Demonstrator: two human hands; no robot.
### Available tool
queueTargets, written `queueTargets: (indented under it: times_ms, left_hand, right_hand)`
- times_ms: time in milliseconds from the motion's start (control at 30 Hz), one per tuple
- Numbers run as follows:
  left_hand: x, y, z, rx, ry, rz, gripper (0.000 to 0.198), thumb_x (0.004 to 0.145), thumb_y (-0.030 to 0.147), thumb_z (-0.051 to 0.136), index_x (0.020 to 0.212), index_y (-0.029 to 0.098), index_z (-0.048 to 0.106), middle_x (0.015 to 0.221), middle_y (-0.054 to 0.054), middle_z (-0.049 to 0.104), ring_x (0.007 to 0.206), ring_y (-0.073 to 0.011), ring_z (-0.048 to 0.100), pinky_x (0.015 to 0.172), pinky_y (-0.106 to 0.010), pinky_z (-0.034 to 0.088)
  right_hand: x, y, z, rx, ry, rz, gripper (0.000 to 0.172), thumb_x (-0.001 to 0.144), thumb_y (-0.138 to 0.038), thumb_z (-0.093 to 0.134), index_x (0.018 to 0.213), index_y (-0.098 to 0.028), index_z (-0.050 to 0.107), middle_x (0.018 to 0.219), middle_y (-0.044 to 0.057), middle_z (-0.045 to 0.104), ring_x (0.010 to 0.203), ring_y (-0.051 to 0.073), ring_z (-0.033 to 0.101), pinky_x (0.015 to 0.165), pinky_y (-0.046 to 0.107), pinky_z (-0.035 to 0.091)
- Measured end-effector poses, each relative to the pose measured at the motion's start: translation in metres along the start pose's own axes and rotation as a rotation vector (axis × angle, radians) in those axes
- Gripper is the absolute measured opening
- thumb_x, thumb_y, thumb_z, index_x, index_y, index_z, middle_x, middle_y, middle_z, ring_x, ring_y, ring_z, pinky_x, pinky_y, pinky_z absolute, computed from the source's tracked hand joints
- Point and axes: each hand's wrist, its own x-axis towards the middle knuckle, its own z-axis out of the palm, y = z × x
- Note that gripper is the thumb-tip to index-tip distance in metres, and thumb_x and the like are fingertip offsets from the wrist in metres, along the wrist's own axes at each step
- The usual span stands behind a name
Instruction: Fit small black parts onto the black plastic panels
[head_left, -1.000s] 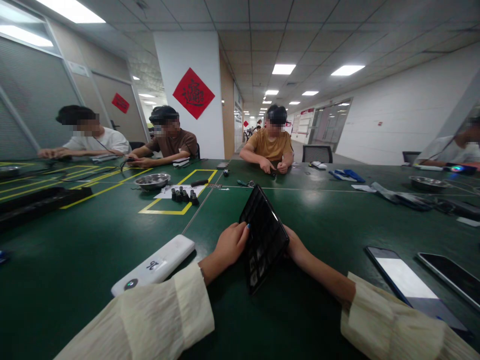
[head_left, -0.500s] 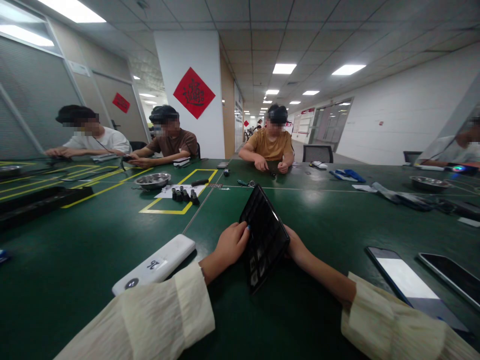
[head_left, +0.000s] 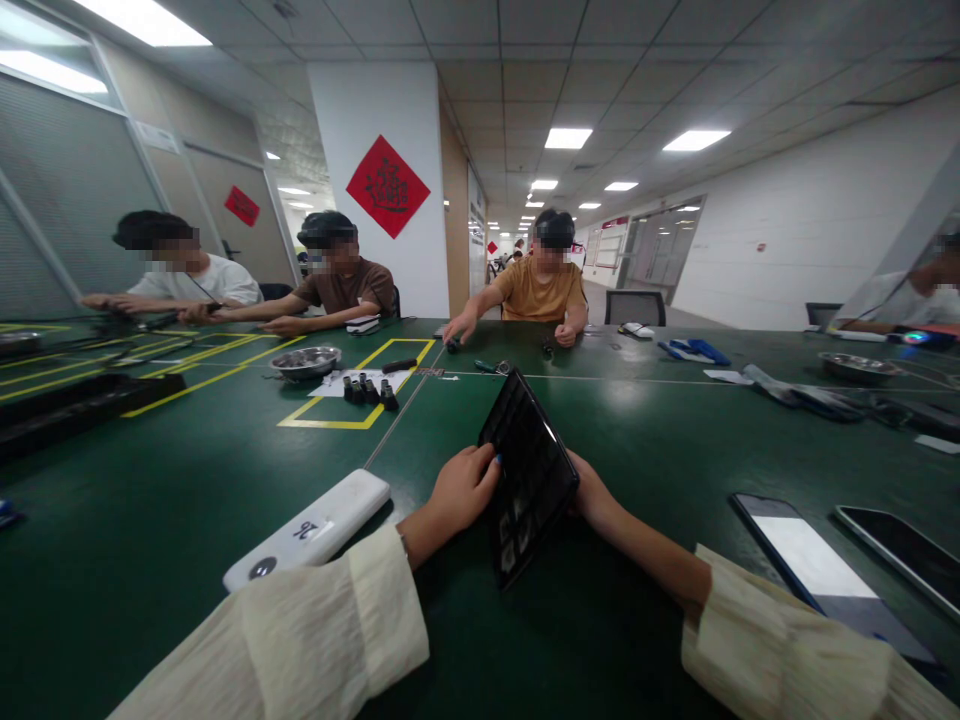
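Note:
My left hand [head_left: 463,487] is closed on the left edge of a dark, glossy tablet [head_left: 531,470], its thumb near the face. From behind the right edge, my right hand [head_left: 594,491] grips the same tablet; most of its fingers are hidden. The tablet stands tilted above the green table, its face turned to the left and towards me, with pale reflections low on it. Beside my left forearm lies a white oblong device [head_left: 311,530] with a dark mark and a round dark spot.
To the right lie a phone [head_left: 814,555] with a lit screen and another dark-screened phone [head_left: 911,550]. Farther off are a metal bowl [head_left: 306,362], several black cylindrical parts [head_left: 371,388] and green-handled pliers [head_left: 487,367]. Co-workers sit around the green table [head_left: 645,440].
My hands and the tablet have barely moved. The co-worker opposite has stretched an arm out to a small dark object on the table. Co-workers at left have shifted their hands.

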Motion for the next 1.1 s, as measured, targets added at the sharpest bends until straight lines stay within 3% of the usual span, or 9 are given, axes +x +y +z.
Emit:
queueTargets:
  times_ms: [733, 1100]
  left_hand:
    - [0.0004, 0.0013, -0.0003, -0.036, -0.011, 0.003, 0.031, 0.09, 0.033, 0.028, 0.087, 0.018, 0.055, 0.088, -0.008, 0.063, 0.085, -0.0199, 0.058, 0.079, -0.032, 0.044]
    - [-0.0003, 0.0011, 0.0002, -0.019, -0.011, -0.001, 0.032, 0.09, 0.034, 0.027, 0.089, 0.018, 0.055, 0.089, -0.008, 0.062, 0.086, -0.0204, 0.058, 0.079, -0.032, 0.044]
  right_hand:
    - [-0.0018, -0.0034, 0.0003, -0.007, 0.008, 0.01, 0.044, 0.076, -0.045, 0.052, 0.109, -0.015, 0.053, 0.055, -0.004, 0.054, 0.037, 0.011, 0.047, 0.03, 0.021, 0.032]
    - [-0.0007, -0.0003, -0.002, -0.05, 0.005, 0.011, 0.045, 0.076, -0.051, 0.05, 0.107, -0.018, 0.051, 0.056, -0.004, 0.053, 0.036, 0.009, 0.045, 0.03, 0.02, 0.031]
